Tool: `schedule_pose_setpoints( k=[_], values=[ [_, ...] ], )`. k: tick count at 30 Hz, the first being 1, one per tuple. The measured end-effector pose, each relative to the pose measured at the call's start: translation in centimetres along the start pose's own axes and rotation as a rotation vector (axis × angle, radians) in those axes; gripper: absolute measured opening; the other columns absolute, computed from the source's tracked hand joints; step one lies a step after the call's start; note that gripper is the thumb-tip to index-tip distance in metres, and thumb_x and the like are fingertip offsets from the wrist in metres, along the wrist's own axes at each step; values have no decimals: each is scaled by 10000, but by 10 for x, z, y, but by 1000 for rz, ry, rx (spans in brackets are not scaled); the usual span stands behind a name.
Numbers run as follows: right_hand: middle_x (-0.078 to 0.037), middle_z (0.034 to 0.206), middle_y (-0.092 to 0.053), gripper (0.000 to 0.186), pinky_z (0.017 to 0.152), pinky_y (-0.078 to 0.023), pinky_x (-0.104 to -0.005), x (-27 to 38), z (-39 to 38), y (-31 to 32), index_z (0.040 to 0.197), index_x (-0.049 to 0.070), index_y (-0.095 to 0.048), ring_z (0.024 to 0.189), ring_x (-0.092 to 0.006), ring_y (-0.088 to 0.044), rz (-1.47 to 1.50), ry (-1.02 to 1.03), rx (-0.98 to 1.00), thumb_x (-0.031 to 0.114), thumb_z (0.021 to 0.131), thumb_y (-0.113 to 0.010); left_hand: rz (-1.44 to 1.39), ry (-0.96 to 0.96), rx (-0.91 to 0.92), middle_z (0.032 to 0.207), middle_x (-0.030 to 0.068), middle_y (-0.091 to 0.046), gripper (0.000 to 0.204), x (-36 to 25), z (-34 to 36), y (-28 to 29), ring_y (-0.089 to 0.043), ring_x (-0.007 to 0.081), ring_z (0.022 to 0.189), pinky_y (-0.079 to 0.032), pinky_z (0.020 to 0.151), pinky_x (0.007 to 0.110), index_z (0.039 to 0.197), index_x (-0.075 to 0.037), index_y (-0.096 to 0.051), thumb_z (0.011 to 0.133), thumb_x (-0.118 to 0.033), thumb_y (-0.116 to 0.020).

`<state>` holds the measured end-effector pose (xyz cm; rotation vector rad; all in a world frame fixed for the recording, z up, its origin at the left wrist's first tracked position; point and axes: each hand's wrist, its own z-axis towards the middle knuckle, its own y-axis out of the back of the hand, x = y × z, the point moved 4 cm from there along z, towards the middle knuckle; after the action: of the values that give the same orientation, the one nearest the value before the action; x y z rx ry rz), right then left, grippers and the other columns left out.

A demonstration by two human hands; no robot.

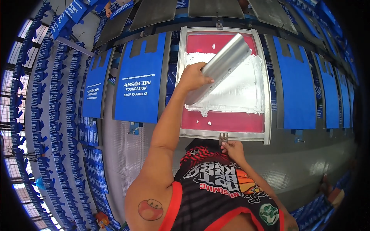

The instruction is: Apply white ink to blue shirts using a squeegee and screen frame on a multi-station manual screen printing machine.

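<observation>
My left hand (194,77) is closed around the lower left part of a long metal squeegee (228,57). The squeegee slants up to the right over a silk-screen frame (263,84) with a pale metal rim. Thick white ink (231,98) covers the middle of the red mesh (219,120), with a few stray blobs on the red parts. At the near edge of the frame, my right hand (233,149) pinches a small metal bracket (223,138) with thumb and fingers. What lies under the screen is hidden.
Blue printed bags (140,81) lie flat on dark boards to the left, with more blue bags (296,84) to the right. Dark boards (216,8) stand across the far side. Rows of blue bags (61,96) hang at far left. Another person's hand (109,9) shows at the top.
</observation>
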<state>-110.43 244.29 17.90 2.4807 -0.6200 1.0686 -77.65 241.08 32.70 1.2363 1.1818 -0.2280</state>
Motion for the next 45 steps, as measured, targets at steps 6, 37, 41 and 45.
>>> schedule_pose_setpoints(
  k=[6,37,41,45],
  values=[
    [-80,735,-685,231,566,-500,-236,-4,-2,-2,890,-50,-691,590,-113,-632,53,14,-15,165,911,-609,243,-242,52,865,166,-695,461,-28,-15,-14,-678,298,806,-508,768,357,1052,-85,-679,627,-203,-810],
    [-112,675,-643,66,579,-520,-460,96,61,133,707,104,-618,668,-299,-662,-1209,610,-285,104,721,-553,744,-247,99,671,112,-634,161,60,-98,-73,-647,305,762,-436,870,517,760,-104,-632,632,-127,-727],
    [-119,737,-669,133,616,-528,-428,175,152,159,828,116,-666,695,-304,-668,-1290,592,-371,110,739,-567,769,-295,-146,680,136,-633,58,79,6,-62,-630,336,648,-525,576,424,737,-81,-633,689,-86,-599],
    [-133,829,-689,167,683,-542,-434,254,212,179,852,127,-689,775,-316,-677,-1411,522,-344,174,708,-618,842,-250,31,806,153,-684,285,48,103,-23,-673,322,762,-531,667,453,884,-74,-663,732,-310,-712]
  ],
)
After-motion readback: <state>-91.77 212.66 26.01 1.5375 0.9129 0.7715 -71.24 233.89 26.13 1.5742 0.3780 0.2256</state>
